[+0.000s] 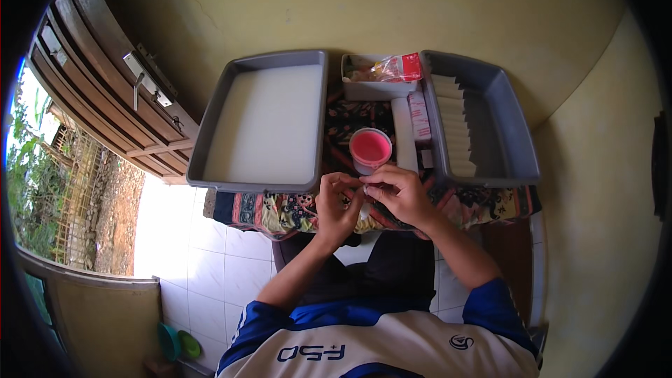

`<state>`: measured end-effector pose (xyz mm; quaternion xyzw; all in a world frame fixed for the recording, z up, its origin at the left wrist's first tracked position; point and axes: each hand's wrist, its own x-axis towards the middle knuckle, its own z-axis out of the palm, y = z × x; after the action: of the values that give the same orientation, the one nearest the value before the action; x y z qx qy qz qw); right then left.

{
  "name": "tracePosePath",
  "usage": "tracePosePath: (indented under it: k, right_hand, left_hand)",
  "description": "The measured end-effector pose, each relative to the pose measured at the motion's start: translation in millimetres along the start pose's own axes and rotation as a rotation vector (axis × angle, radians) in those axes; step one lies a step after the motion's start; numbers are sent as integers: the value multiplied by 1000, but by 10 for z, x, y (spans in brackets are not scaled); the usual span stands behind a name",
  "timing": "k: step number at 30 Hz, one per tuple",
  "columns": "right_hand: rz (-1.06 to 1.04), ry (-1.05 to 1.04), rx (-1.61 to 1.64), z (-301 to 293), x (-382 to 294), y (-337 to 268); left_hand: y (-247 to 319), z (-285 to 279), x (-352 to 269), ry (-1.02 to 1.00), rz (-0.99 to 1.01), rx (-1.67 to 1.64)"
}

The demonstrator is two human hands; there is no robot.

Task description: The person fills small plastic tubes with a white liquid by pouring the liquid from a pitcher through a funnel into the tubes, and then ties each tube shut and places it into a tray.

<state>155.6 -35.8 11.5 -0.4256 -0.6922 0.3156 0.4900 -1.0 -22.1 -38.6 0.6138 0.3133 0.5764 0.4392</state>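
Note:
My left hand [337, 209] and my right hand [401, 194] meet at the fingertips over the front edge of a cloth-covered table. Between them they pinch a small white piece [366, 189], mostly hidden by the fingers. A whitish, thin part [364, 212] shows just below the fingertips; whether it is joined to the pinched piece is unclear. Right behind my hands stands a clear plastic tub [362, 164] with a pink inside or content [370, 148]. A long white strip or stack [405, 136] lies beside the tub, partly behind my right hand.
At the left, a grey tray [321, 131] holds a broad white layer. Another grey tray [517, 121], at the right, has a row of overlapping white pieces [454, 126]. Between them are a white box [367, 90] with plastic packets and a pink-printed pack [419, 118]. A wooden door [105, 68] stands ajar.

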Motion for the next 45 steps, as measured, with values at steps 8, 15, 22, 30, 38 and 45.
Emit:
tracePosePath:
  k: [8,15,22,30,38,45]
  right_hand:
    - [1,1,-110,36,-58,40]
    - [253,-154,74,31,-92,-38]
    - [424,-204,506,86,-119,-63]
    - [561,-232,740,50,-135,-168]
    - [643,-253,907,-37,-112,-217]
    - [610,-81,858,-46,-89,-227]
  left_hand:
    - [-60,10,-35,23,152,150]
    - [-41,-84,22,-10,495,350]
    - [114,-67,65,100,719,433]
    - [171,-163,49,24,616,415]
    - [247,-210,163,-319,339,-234]
    - [271,-248,202,-407,228,-308]
